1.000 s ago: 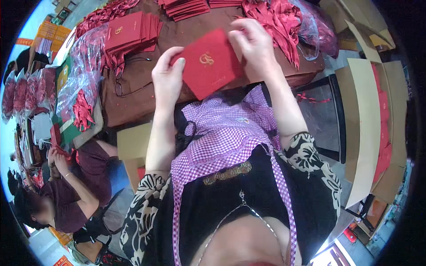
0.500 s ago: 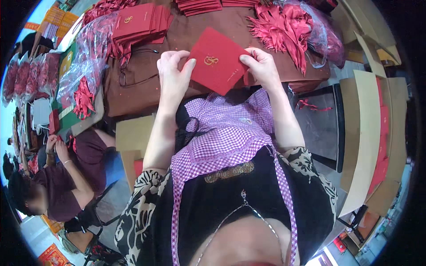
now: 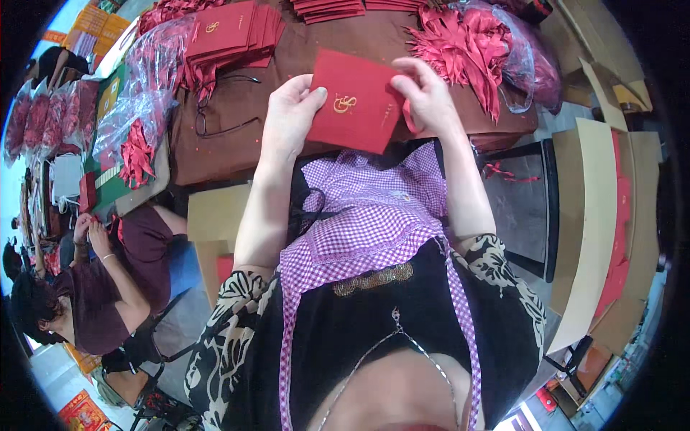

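Observation:
A flat, square red card or envelope (image 3: 363, 118) with gold print is held above my apron, near the table's front edge. My left hand (image 3: 291, 111) is closed on its left edge, thumb on the front and fingers behind. At the upper right edge my right hand (image 3: 428, 97) has its thumb against the card, with the index finger curled above. A piece of red ribbon (image 3: 410, 117) hangs beside that hand's palm, next to the card's edge. The fingers behind the card are hidden.
On the brown-covered table (image 3: 323, 36) lie a stack of red cards (image 3: 233, 32), a pair of glasses (image 3: 203, 118) and a heap of red ribbons (image 3: 460, 50). Open cardboard boxes (image 3: 586, 215) stand at the right. A co-worker (image 3: 108, 280) sits at the left.
The card has turned clockwise, so its edges stand more upright. My right hand has shifted slightly, its index finger lifting away from the thumb. The left hand keeps its hold.

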A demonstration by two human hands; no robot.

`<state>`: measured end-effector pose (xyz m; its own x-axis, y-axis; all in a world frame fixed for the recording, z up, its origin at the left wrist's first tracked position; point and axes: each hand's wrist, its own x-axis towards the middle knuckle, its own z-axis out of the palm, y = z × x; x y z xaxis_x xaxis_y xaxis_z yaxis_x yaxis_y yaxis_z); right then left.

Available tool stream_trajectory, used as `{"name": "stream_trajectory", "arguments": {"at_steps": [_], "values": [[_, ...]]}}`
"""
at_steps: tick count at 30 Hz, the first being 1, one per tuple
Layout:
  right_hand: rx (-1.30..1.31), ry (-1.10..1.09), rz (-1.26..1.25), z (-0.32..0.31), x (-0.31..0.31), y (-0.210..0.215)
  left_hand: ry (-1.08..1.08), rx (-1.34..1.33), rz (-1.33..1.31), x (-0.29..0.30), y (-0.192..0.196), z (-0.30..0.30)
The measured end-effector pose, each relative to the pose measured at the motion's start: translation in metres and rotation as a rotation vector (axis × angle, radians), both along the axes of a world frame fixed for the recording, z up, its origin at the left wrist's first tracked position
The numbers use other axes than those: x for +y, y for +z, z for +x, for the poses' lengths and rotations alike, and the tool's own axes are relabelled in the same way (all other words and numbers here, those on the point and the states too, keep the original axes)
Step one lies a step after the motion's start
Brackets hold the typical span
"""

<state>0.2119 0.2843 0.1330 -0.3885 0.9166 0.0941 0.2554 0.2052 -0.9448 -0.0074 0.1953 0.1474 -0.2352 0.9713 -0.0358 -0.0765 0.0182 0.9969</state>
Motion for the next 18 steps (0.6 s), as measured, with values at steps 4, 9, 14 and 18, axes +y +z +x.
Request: {"name": "stream_trajectory", "arguments": {"at_steps": [4, 9, 14, 18], "values": [[0.002, -0.239, 0.464, 0.012, 0.006, 0.005, -0.016, -0.276, 0.055, -0.005, 0.010, 0.006], [0.123, -0.066, 0.241, -0.007, -0.034, 0.035, 0.020, -0.262, 0.058, -0.003, 0.004, 0.003], [0.216, 0.050, 0.090, -0.026, -0.049, 0.029, 0.039, -0.258, 0.067, -0.003, 0.005, 0.011], [0.072, -0.008, 0.162, -0.030, -0.048, 0.025, 0.044, -0.257, 0.046, 0.000, 0.002, 0.011]]}}
